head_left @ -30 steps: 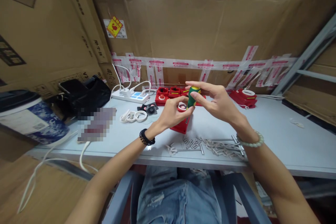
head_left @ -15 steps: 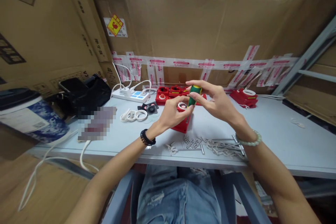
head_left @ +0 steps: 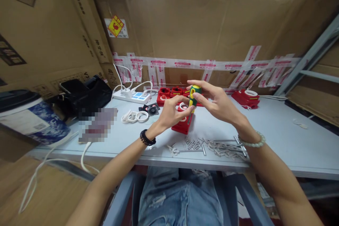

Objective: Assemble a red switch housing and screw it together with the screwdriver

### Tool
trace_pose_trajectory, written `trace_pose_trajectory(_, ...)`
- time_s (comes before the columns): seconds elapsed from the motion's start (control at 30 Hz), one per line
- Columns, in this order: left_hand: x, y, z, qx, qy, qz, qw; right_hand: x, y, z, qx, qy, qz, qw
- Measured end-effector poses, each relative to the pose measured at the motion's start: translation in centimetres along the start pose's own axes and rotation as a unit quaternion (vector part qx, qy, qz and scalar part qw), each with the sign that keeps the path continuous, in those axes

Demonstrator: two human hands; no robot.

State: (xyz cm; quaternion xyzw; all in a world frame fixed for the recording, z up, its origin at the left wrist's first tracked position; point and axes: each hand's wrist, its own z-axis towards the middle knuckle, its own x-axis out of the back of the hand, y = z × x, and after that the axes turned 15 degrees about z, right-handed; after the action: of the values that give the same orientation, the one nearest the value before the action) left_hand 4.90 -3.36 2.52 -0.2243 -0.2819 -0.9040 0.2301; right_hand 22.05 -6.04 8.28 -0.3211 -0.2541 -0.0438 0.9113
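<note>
A screwdriver (head_left: pixel 195 93) with a green and yellow handle stands nearly upright over a red box (head_left: pixel 181 127); its shaft runs down at the box's right side, and I cannot make out what the tip touches. My right hand (head_left: pixel 218 103) grips the upper handle between thumb and fingers. Lower down, my left hand (head_left: pixel 171 113) pinches the bottom of the same handle. The red box rests on the table, with a white ring (head_left: pixel 182 106) on it partly hidden by my left fingers.
Loose screws (head_left: pixel 194 143) and metal rods (head_left: pixel 192 150) lie near the front edge. More red boxes (head_left: pixel 163 97) sit behind my hands, another red box (head_left: pixel 246 99) to the right. White rings (head_left: pixel 142 116), black round parts (head_left: pixel 152 110) and a power strip (head_left: pixel 132 96) are on the left.
The screwdriver handle has turned, so a yellow patch now faces me. My left hand has shifted slightly left, and more of the red box shows beneath it.
</note>
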Motion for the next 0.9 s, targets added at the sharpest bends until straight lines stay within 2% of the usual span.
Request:
trace_pose_trajectory(0.07,0.0,-0.2,-0.1,-0.002,-0.010,-0.012,1.000,0.1,0.3,0.1,0.005,0.016,-0.003,1.000)
trace_pose_trajectory(0.3,-0.3,-0.5,-0.2,-0.007,-0.047,-0.036,0.998,-1.1,1.2,0.6,0.032,0.141,-0.042,0.989)
trace_pose_trajectory(0.5,-0.5,-0.4,-0.2,0.001,-0.015,-0.061,0.998,-2.1,0.8,0.5,0.026,0.199,-0.158,0.967)
trace_pose_trajectory(0.57,-0.4,-0.5,-0.2,-0.009,-0.021,-0.052,0.998,-2.5,0.8,0.5,0.034,0.216,-0.197,0.956)
trace_pose_trajectory(0.63,-0.1,-0.9,-0.1,-0.031,-0.058,-0.049,0.997,-2.9,0.8,0.5,0.042,0.225,-0.217,0.949)
trace_pose_trajectory(0.7,0.4,-1.8,0.1,-0.057,-0.136,-0.045,0.988,-3.1,0.9,0.4,0.042,0.218,-0.216,0.951)
trace_pose_trajectory(0.8,1.1,-3.7,0.4,-0.068,-0.285,0.022,0.956,-3.2,1.0,0.4,0.020,0.178,-0.166,0.970)
trace_pose_trajectory(0.9,1.4,-5.3,0.5,-0.071,-0.360,0.080,0.927,-2.9,1.2,0.3,-0.001,0.144,-0.090,0.985)
